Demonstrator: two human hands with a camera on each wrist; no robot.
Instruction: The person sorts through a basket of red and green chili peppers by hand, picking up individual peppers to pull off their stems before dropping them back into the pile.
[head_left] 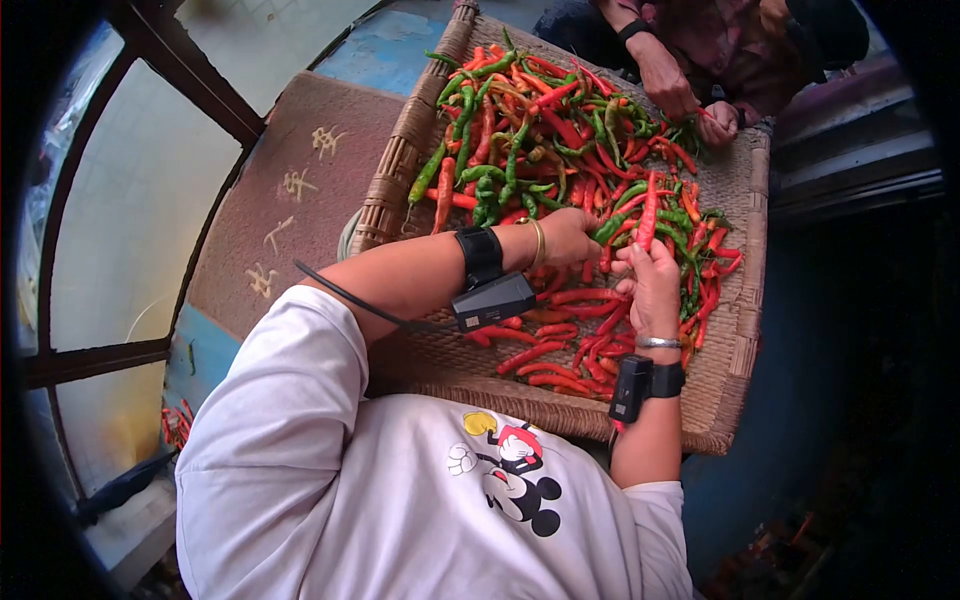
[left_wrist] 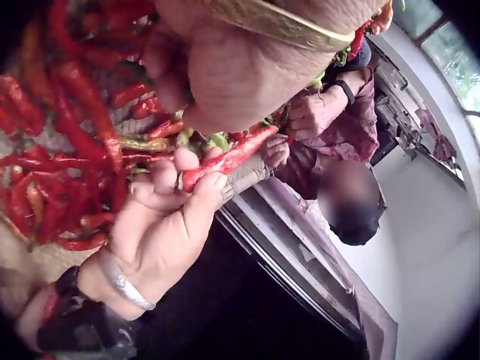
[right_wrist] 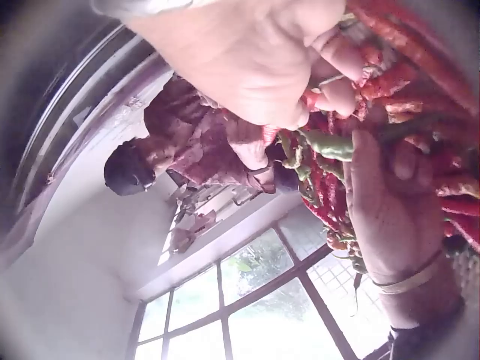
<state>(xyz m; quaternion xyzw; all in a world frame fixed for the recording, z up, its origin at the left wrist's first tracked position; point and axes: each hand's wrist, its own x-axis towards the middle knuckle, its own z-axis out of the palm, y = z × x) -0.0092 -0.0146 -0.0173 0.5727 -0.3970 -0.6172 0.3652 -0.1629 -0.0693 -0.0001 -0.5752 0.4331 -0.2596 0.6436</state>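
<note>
Wht T-shirt (head_left: 300,470) nearest head cam, approx. 6–7 o'clock, w/ Mickey Mouse print (head_left: 518,447), feet toward 12. Held chili (head_left: 648,212) at 2 o'clock, over pile: red, glossy, slightly wrinkled, tapered, tip to 12, stem end low. R hand (head_left: 652,292) pinches it nr stem, thumb + fingers. L hand (head_left: 568,238), at R hand's 10 o'clock, is in by pile beside grn pepper (head_left: 612,228); fingers partly hidden, can't tell if gripping. Chili pile (head_left: 575,130): red/grn mix toward 12, mostly red toward 6. All in wicker basket (head_left: 400,150). L wrist cam (head_left: 495,300) has tiny wht label, illegible. At 10 o'clock, brn mat (head_left: 230,235) w/ 4 yel. Chinese chars, sideways, not read w/ certainty. 2nd person's hands (head_left: 668,85) at 1 o'clock, nr basket's far edge, w/ small red chili (head_left: 705,113).
</note>
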